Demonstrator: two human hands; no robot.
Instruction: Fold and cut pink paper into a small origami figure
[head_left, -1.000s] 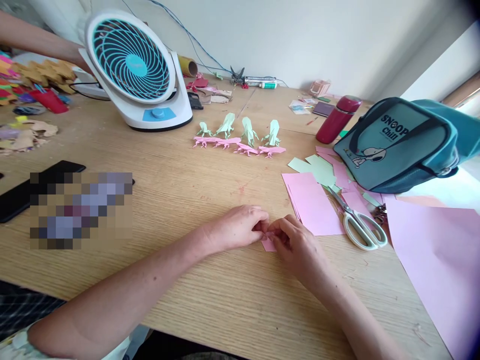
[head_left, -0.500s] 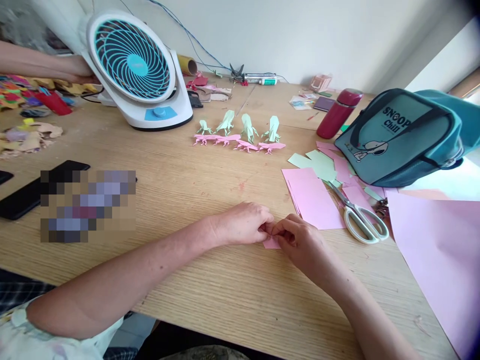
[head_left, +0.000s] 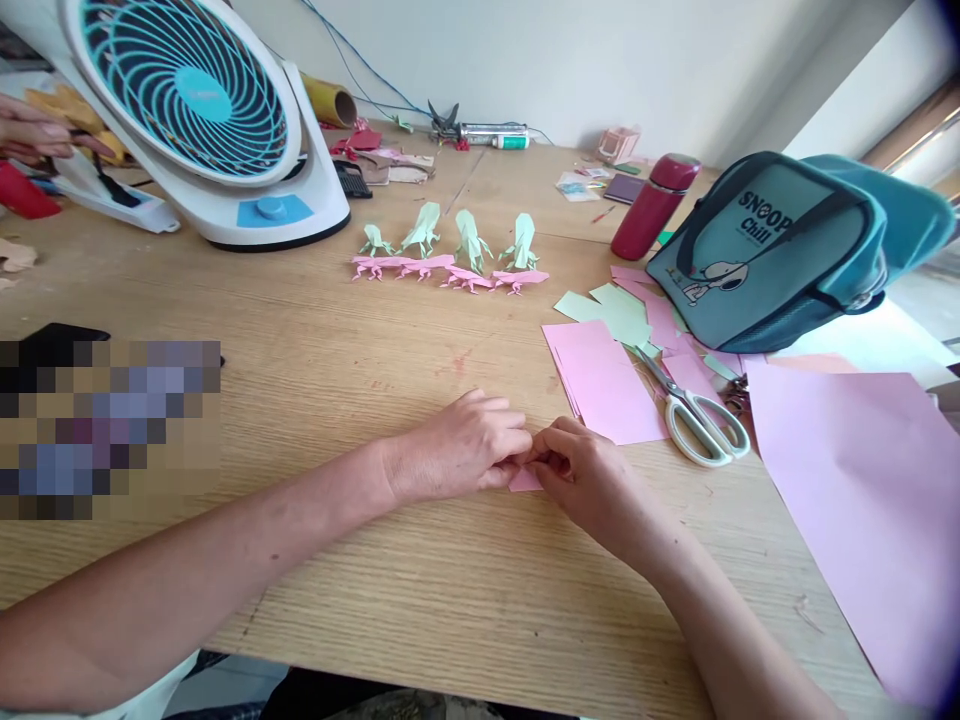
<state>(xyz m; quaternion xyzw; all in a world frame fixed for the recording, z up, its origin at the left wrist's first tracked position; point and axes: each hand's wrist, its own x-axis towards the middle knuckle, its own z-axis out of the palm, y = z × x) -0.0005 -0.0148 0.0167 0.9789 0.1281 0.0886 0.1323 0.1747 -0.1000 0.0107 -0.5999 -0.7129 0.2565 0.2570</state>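
The wood-grained counter (head_left: 337, 600) carries everything here. At its far left stands a white fan (head_left: 199, 95) with a turquoise grille. On the right sits a teal bag (head_left: 757, 260) (a cartoon dog is printed on its front). A large pink sheet (head_left: 847, 480) lies nearer the person, at the right side, and a dark red flask (head_left: 652, 210) stands just left of the bag.

The person's left hand (head_left: 465, 445) and right hand (head_left: 592, 480) come together near the middle of the counter, while another person's hand (head_left: 34, 132) shows at the left edge, beside the fan. Just beyond the right hand lies a stack of pink rectangles (head_left: 611, 385), and white-handled scissors (head_left: 675, 390) rest to its right. Farther back, 4 pale green folded figures (head_left: 470, 240) stand behind a row of 4 pink folded figures (head_left: 469, 278).

Smallest is the pink paper piece (head_left: 523, 480), low between the person's hands. The right grip is narrow, thumb and forefinger pinching it. The left fingers bend in against it, but their tips are partly hidden; whether that grip clamps it cannot be told.
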